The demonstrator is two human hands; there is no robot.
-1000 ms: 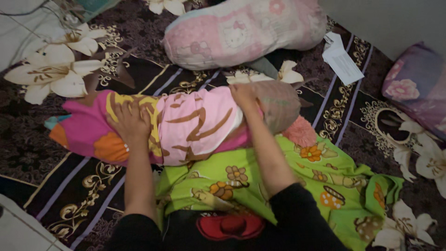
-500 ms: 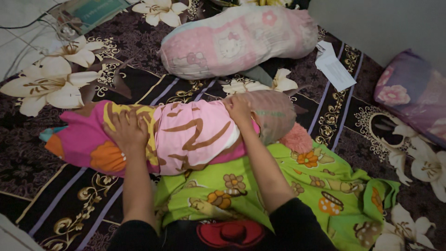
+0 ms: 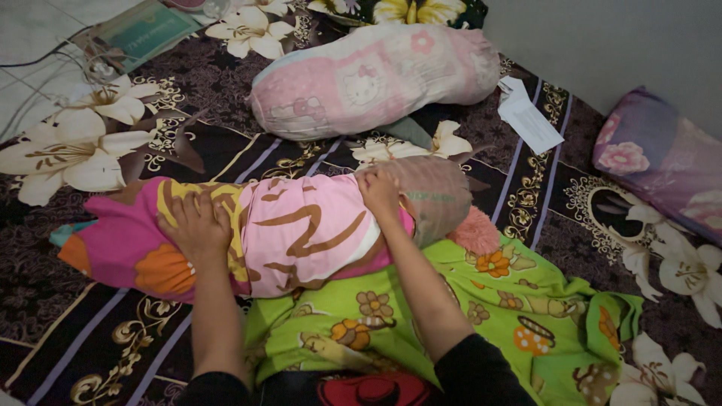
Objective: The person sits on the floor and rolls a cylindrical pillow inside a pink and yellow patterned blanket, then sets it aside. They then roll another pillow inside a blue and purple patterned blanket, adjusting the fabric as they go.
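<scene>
Two bolsters lay on the dark floral mat (image 3: 98,331): a near bolster (image 3: 286,229) in a pink, yellow and orange cover, and a far bolster (image 3: 368,75) in pale pink beyond it. One green cloth (image 3: 526,301) was spread at the near side, one white paper (image 3: 530,116) lay by the wall, and one purple pillow (image 3: 662,158) sat at the right.

The purple pillow was cut off by the right edge, and the green cloth ran out of the bottom of the view. A fuzzy pink thing (image 3: 477,229) showed between the near bolster's bare end and the green cloth; what it was could not be made out. A teal flat thing (image 3: 147,30) at the top left was only partly in view.

The left hand (image 3: 197,225) lay flat with fingers spread on the near bolster's left half. The right hand (image 3: 380,192) pressed down with curled fingers at the cover's open edge, just beside the uncovered brownish end. The bolster lay crosswise under both hands, its near side touching the green cloth.
</scene>
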